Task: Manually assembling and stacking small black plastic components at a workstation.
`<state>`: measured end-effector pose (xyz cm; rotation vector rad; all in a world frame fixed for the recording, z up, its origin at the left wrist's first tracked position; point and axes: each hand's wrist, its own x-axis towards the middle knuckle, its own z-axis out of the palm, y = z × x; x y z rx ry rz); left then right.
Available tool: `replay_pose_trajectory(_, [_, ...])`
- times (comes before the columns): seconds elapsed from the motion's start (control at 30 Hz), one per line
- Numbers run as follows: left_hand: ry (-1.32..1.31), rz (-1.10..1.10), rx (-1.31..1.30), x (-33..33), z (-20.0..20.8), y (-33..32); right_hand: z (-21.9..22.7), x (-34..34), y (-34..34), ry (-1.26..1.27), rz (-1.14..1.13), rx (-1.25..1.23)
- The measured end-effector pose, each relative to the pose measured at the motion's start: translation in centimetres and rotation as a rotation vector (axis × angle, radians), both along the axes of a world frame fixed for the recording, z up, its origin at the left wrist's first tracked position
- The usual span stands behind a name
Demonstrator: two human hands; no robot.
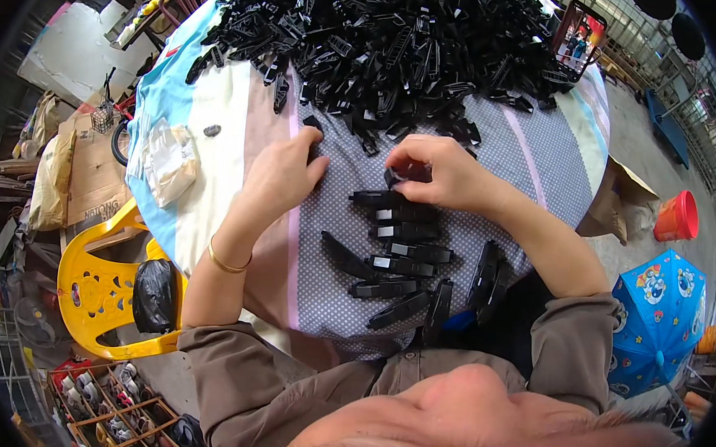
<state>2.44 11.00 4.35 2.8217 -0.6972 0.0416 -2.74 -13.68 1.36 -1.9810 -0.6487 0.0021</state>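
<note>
My right hand pinches a small black plastic part between thumb and fingers, just above a column of assembled-looking black plastic pieces. To its left, my left hand rests low over the cloth, thumb apart from the curled fingers. Its fingertips reach a small black piece; whether they touch it is hard to tell. A large heap of black plastic parts covers the far side of the table. Several longer black pieces lie near the table's front edge.
A patterned cloth covers the round table. On its left lie a clear plastic bag and a small dark lump. A phone stands at the far right. Around it are a yellow chair, blue umbrella and red bucket.
</note>
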Motion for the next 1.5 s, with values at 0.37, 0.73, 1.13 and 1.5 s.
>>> replay_pose_trajectory(0.37, [-0.016,-0.226,-0.207,1.7,-1.3,1.0,0.7,-0.1,-2.3,-0.274,-0.03,-0.388])
replay_pose_trajectory(0.73, [0.029,-0.298,-0.422,-1.1,-3.0,-3.4,0.2,-0.2,-1.6,-0.348,-0.214,-0.337])
replay_pose_trajectory(1.13, [0.03,-0.439,-0.482,-1.0,-3.2,-4.1,0.1,0.5,-1.1,-0.488,-0.039,-0.493])
replay_pose_trajectory(1.5, [0.127,-0.605,-0.425,-2.6,-2.9,-4.6,3.3,0.4,-7.0,-0.117,-0.066,-0.509])
